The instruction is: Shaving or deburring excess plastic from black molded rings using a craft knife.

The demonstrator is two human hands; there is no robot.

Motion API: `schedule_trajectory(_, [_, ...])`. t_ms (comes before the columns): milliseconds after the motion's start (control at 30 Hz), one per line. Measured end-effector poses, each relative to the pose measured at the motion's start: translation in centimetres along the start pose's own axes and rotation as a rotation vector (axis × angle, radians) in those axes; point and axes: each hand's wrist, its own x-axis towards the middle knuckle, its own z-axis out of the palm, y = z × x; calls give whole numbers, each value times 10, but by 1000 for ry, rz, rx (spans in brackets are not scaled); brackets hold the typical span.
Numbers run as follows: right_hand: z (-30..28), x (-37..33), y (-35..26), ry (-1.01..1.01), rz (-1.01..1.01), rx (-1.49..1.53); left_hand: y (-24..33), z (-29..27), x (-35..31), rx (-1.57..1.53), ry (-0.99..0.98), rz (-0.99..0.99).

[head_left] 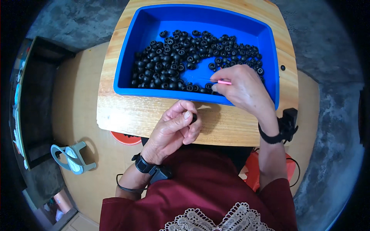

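Observation:
My left hand [173, 127] is closed in front of the tray, pinching a small black round part [194, 118] between thumb and fingers; much of that part is hidden. My right hand [246, 87] reaches over the near right side of the blue tray [154, 92]. Its fingers grip a thin tool with a pink handle [224, 82]; a slender shaft points left from it, and its tip is too faint to make out. Inside the tray lie a great many black knob-like parts [158, 67], some with their holes facing up.
The tray stands on a light wooden table [127, 115]. One loose black part [283, 67] lies right of the tray. Below the table are a red basin [126, 138] at left and a red object [253, 171] at right. A pale blue-grey plastic stool [73, 158] is on the floor.

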Motion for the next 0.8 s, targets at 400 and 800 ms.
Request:
schedule_trajectory(400, [1, 16, 2, -231, -12, 18, 5, -2, 1, -56, 32, -56])
schedule_trajectory(800, [3, 14, 8, -163, -7, 83, 6, 11, 4, -110, 209, -103])
